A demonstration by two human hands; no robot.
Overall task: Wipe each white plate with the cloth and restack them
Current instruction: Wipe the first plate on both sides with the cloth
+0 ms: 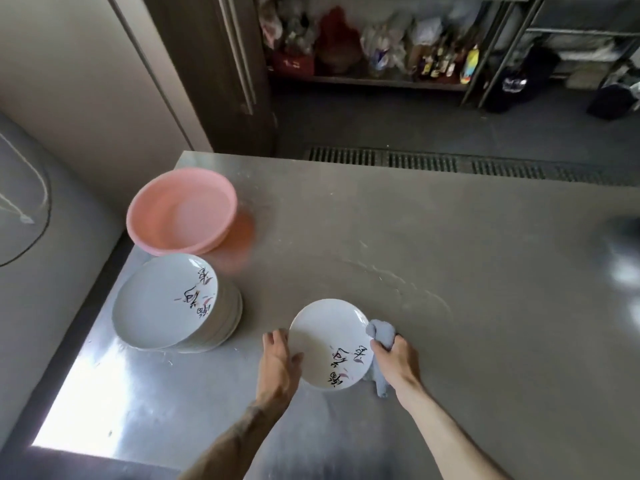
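A white plate with black and red brushwork is tilted above the steel table. My left hand holds it at its left rim, thumb on the face. My right hand grips a grey-blue cloth bunched against the plate's right rim, and part of the cloth hangs below the plate. A stack of several matching white plates stands to the left on the table.
A pink plastic basin sits behind the stack near the steel table's back left corner. The table's left edge runs close to the stack. Beyond the far edge lie a floor drain grate and cluttered shelves.
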